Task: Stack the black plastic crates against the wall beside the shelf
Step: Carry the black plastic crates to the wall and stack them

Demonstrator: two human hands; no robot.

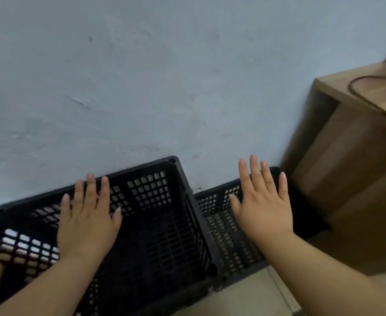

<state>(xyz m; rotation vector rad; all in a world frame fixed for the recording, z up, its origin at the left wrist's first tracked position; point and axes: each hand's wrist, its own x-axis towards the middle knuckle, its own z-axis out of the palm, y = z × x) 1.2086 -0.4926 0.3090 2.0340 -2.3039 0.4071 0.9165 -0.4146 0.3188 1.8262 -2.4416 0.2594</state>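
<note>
Black plastic crates sit side by side on the floor (244, 297), both against the pale wall (142, 87): the left crate (164, 224) tilted in view, the right crate (224, 236) next to the wooden shelf (347, 179). The left hand (88, 222) is above the left crate and the right hand (265, 208) above the right crate, palms down, fingers straight and spread, holding nothing. Whether either hand touches a crate cannot be told.

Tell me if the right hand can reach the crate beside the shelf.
Probably yes: the right hand is spread open over that crate, nothing between them; the shelf stands beside it, not over it.
</note>
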